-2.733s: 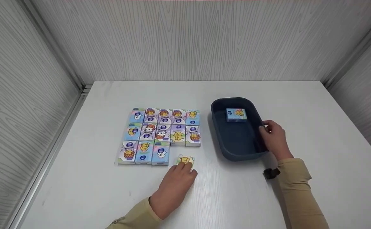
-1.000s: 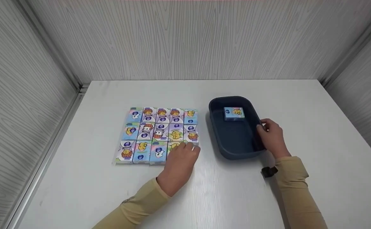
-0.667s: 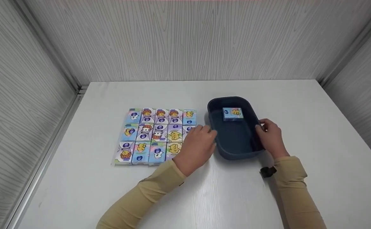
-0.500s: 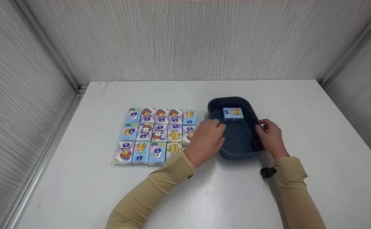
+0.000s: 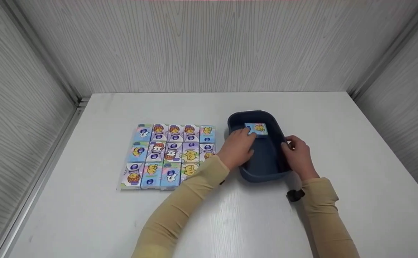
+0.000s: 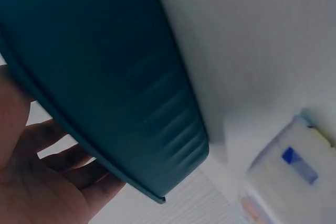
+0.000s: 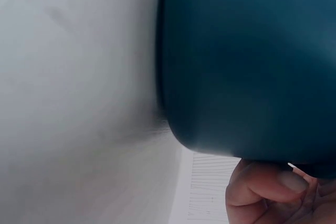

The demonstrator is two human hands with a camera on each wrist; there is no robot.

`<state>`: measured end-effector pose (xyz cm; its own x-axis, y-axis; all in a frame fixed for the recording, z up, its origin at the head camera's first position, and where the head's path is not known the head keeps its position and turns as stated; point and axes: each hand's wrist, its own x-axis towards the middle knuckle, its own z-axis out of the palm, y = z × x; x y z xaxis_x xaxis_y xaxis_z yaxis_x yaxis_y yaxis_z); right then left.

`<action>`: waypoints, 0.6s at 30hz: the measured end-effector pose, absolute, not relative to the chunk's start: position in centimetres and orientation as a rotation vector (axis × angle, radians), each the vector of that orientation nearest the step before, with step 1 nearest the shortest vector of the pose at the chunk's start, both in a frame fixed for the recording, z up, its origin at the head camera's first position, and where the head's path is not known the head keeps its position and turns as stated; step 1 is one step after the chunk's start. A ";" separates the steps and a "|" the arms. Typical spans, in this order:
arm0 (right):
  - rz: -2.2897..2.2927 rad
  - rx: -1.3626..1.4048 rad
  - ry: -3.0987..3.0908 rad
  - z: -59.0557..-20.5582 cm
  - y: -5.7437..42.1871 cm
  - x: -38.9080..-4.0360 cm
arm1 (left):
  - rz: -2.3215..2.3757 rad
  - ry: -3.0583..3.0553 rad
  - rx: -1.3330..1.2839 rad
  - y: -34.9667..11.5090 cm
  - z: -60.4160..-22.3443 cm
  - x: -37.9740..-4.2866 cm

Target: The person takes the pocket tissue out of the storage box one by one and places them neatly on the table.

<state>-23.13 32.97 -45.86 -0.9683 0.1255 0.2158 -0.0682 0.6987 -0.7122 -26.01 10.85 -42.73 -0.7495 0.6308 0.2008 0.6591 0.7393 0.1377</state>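
Note:
My left hand point(image 5: 238, 147) reaches over the left rim of a dark blue plastic bin point(image 5: 264, 161), its fingertips overlapping the left end of a small blue tissue pack point(image 5: 260, 129) inside. In the left wrist view the fingers point(image 6: 68, 158) are loosely bent and spread beyond the rim, with their tips hidden by the bin wall. With thumb and fingers, my right hand point(image 5: 299, 156) grips the right rim of the bin; the thumb point(image 7: 278, 182) shows at the edge in the right wrist view. Left of the bin, several cartoon-printed tissue packs point(image 5: 173, 152) lie flat in three tight rows.
The left sleeve point(image 5: 183, 204) crosses low over the right end of the front row and covers part of it. A black object point(image 5: 295, 195) sits at the right wrist. Grey wood-grain panels point(image 5: 209, 46) enclose the white table point(image 5: 216, 222) at the back and sides.
My left hand slid a yellow-printed pack into the front row beside the others and let it go. It then moved right and forward into the bin. The right hand keeps its hold.

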 end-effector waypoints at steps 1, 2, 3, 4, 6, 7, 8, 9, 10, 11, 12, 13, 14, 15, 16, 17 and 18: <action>1.130 -0.046 -2.661 -45.9 32.9 -23.2 | -0.283 -2.790 -1.048 11.0 -42.9 -26.2; 1.131 -0.048 -2.663 -45.9 32.8 -23.1 | -0.277 -2.789 -1.055 11.2 -43.0 -26.4; 1.133 -0.047 -2.664 -45.9 32.8 -23.1 | -0.281 -2.790 -1.059 11.3 -43.0 -26.6; 1.134 -0.049 -2.666 -46.0 32.7 -23.1 | -0.288 -2.791 -1.060 11.5 -43.1 -26.7; 1.133 -0.053 -2.664 -45.9 32.7 -23.1 | -0.301 -2.797 -1.054 11.9 -43.2 -27.1; 1.136 -0.056 -2.661 -45.9 32.7 -23.2 | -0.307 -2.803 -1.048 12.1 -43.3 -27.3; 1.136 -0.058 -2.663 -45.9 32.7 -23.2 | -0.312 -2.813 -1.040 12.3 -43.4 -27.5; 1.139 -0.060 -2.661 -46.0 32.8 -23.2 | -0.312 -2.827 -1.031 12.4 -43.5 -27.6; 1.138 -0.062 -2.662 -46.0 32.8 -23.3 | -0.302 -2.841 -1.025 12.6 -43.6 -27.8; 1.139 -0.063 -2.662 -46.0 32.8 -23.3 | -0.287 -2.855 -1.019 12.8 -43.8 -27.9; 1.140 -0.062 -2.664 -46.0 32.8 -23.2 | -0.270 -2.869 -1.013 12.9 -43.9 -28.1; 1.144 -0.062 -2.665 -46.0 32.8 -23.2 | -0.250 -2.884 -1.012 13.0 -44.1 -28.2; 1.146 -0.062 -2.666 -45.9 32.8 -23.2 | -0.218 -2.896 -1.009 13.1 -44.2 -28.2; 1.148 -0.060 -2.663 -45.9 32.8 -23.2 | -0.184 -2.906 -1.006 13.2 -44.3 -28.3; 1.148 -0.059 -2.659 -45.9 32.8 -23.2 | -0.146 -2.909 -1.006 13.4 -44.4 -28.4; 1.151 -0.057 -2.656 -45.8 32.9 -23.1 | -0.111 -2.907 -1.006 13.5 -44.4 -28.4; 1.155 -0.058 -2.653 -45.8 33.0 -23.1 | -0.083 -2.904 -1.008 13.6 -44.4 -28.5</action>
